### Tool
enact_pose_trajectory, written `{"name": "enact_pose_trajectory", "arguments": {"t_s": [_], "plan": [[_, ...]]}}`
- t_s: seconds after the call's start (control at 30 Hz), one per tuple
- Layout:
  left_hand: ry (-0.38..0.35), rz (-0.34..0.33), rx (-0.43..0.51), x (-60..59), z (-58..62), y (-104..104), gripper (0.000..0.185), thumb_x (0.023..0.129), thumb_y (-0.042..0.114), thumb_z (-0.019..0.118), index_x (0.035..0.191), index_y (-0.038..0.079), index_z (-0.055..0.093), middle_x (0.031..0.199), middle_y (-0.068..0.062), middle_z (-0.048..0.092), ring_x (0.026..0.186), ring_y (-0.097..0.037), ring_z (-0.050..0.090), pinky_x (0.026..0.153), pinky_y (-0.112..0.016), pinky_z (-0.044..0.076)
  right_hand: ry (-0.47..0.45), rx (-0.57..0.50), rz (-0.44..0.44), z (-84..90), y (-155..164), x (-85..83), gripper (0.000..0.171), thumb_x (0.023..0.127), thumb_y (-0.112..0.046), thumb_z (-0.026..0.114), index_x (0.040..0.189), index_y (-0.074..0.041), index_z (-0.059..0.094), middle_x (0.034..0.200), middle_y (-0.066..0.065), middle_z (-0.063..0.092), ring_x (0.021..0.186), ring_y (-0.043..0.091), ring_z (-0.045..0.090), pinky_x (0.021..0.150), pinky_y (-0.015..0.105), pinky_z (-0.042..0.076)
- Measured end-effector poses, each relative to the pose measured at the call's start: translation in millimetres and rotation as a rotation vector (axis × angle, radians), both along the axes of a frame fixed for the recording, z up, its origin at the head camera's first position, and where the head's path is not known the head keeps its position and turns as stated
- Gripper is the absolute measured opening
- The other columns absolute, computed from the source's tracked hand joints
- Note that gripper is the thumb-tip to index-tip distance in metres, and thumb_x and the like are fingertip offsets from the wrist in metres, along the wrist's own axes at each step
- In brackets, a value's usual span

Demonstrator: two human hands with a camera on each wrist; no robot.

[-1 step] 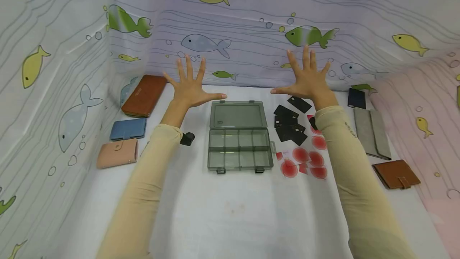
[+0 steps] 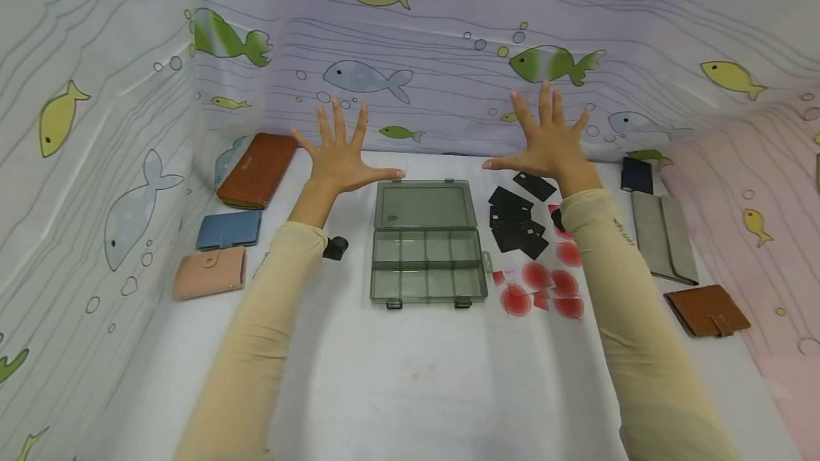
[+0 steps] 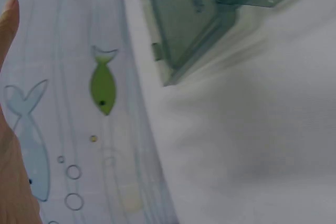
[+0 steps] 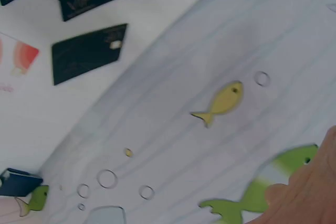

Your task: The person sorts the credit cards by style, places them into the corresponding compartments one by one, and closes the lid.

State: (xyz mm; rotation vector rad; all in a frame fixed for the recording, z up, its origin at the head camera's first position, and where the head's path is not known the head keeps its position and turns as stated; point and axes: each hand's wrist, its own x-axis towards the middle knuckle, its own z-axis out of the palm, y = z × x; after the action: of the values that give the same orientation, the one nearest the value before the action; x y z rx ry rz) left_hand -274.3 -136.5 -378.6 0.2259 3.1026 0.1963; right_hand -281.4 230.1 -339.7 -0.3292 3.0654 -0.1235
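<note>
Left hand (image 2: 338, 151) and right hand (image 2: 547, 142) hover, fingers spread wide, empty, above the organizer box (image 2: 426, 244).

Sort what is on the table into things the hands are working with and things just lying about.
Likely in hand, nearest the spread, empty left hand and right hand:
open box
black cards
red cards

Lying about:
pink wallet
blue wallet
brown wallet
grey wallet
tan wallet

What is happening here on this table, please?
A person holds both hands up, fingers spread, gripping nothing: the left hand and right hand hover beyond an open grey compartment box. Black cards and red cards lie right of the box; wallets lie along the sides.
</note>
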Motion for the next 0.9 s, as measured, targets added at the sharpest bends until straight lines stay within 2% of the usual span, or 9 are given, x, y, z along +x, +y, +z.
{"name": "enact_pose_trajectory", "arguments": {"t_s": [0.23,0.43,0.57,0.63,0.73,0.83,0.9], "plan": [[-0.027,-0.032,-0.005,-0.6,-12.7,8,0.131,0.060,0.102,0.041,0.150,0.038,-0.029,0.148,-0.005,-0.049,0.142,-0.038,-0.036,0.098,-0.078,-0.020,-0.038,-0.008,-0.014,-12.1,11,1.7,0.126,0.067,-0.090,0.057,0.155,-0.039,-0.019,0.157,0.009,-0.036,0.147,0.038,-0.028,0.097,0.082,-0.014],[-0.024,-0.038,-0.001,-0.8,-9.1,9,0.131,0.060,0.101,0.043,0.148,0.040,-0.031,0.146,-0.003,-0.052,0.140,-0.036,-0.040,0.097,-0.077,-0.022,-0.014,-0.044,0.008,-16.8,18,6.1,0.129,0.066,-0.088,0.060,0.156,-0.038,-0.016,0.160,0.012,-0.030,0.148,0.040,-0.023,0.100,0.081,-0.011],[-0.010,-0.054,0.053,1.1,-3.0,9,0.130,0.061,0.100,0.044,0.150,0.041,-0.030,0.150,-0.004,-0.047,0.141,-0.033,-0.039,0.099,-0.077,-0.021,0.005,-0.102,0.020,-21.2,24,16.7,0.128,0.067,-0.084,0.065,0.158,-0.035,-0.011,0.162,0.013,-0.025,0.150,0.042,-0.014,0.104,0.080,-0.005],[0.013,-0.065,0.105,4.9,1.2,7,0.129,0.061,0.099,0.046,0.151,0.041,-0.027,0.157,-0.006,-0.036,0.145,-0.033,-0.032,0.102,-0.076,-0.018,0.017,-0.151,0.032,-25.3,26,24.9,0.127,0.068,-0.079,0.070,0.159,-0.035,-0.007,0.164,0.013,-0.018,0.151,0.046,-0.002,0.107,0.078,0.002],[0.067,-0.089,0.207,15.6,5.3,2,0.127,0.065,0.094,0.053,0.154,0.041,-0.020,0.166,-0.014,-0.007,0.153,-0.037,-0.005,0.111,-0.072,-0.006,0.024,-0.226,0.053,-35.3,29,40.3,0.124,0.069,-0.069,0.077,0.161,-0.033,0.001,0.166,0.016,-0.004,0.146,0.053,0.017,0.108,0.075,0.014],[0.135,-0.136,0.318,30.7,2.6,-4,0.124,0.068,0.084,0.065,0.157,0.039,-0.009,0.156,-0.018,0.028,0.143,-0.037,0.030,0.113,-0.065,0.017,0.027,-0.286,0.074,-50.2,34,57.2,0.120,0.069,-0.062,0.082,0.161,-0.030,0.011,0.164,0.019,0.015,0.140,0.053,0.030,0.106,0.072,0.025],[0.174,-0.176,0.377,41.8,-3.0,-7,0.122,0.069,0.076,0.072,0.159,0.039,-0.001,0.143,-0.018,0.041,0.128,-0.035,0.043,0.106,-0.059,0.030,0.017,-0.331,0.083,-60.6,38,68.2,0.118,0.069,-0.057,0.085,0.160,-0.028,0.017,0.159,0.021,0.025,0.139,0.050,0.033,0.104,0.071,0.029]]}}
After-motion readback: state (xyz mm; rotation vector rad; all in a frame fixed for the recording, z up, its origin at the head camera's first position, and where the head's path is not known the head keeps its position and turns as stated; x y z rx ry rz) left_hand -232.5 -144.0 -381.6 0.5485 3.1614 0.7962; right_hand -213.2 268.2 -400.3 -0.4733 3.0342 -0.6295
